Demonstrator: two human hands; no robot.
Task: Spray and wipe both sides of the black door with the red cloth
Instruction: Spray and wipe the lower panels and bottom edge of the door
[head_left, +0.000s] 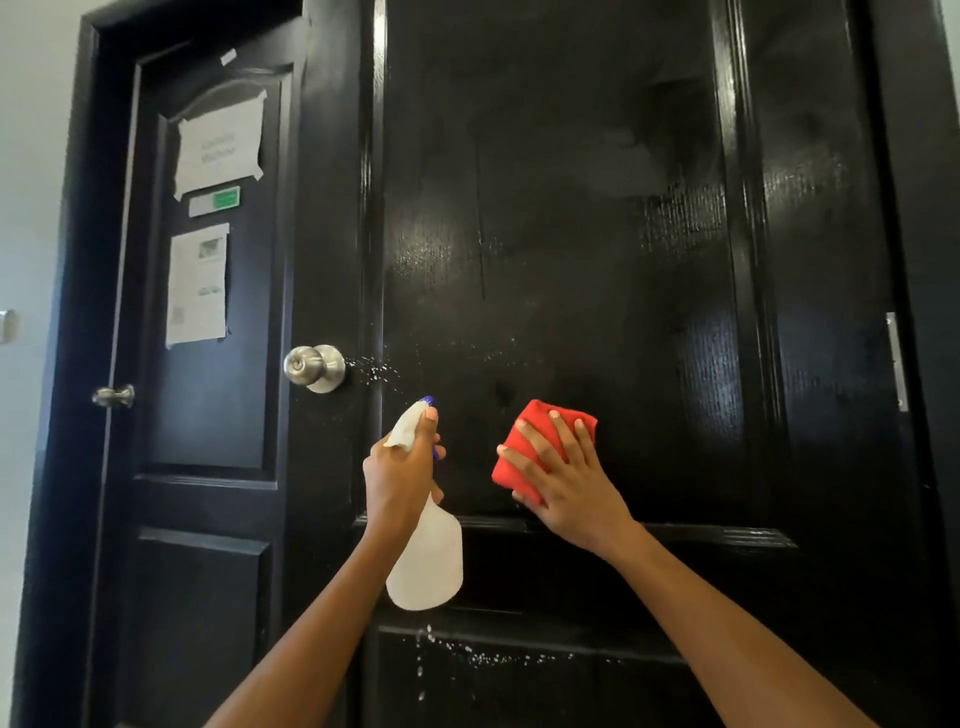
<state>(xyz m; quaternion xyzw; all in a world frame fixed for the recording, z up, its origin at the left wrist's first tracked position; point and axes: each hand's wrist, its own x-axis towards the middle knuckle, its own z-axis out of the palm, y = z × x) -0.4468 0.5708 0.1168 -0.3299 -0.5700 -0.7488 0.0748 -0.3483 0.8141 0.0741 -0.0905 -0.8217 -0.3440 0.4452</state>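
Wiping stage, mid-panel: right hand (566, 478), fingers spread, presses red cloth (540, 441) flat on black door (571, 208) at centre frame. Left hand (400, 473) grips spray bottle (426, 561), finger on trigger. Advice: sweep toward droplets (left of centre, near knob (314, 368)). Room: open panel above and right; moulding ledge just below cloth.
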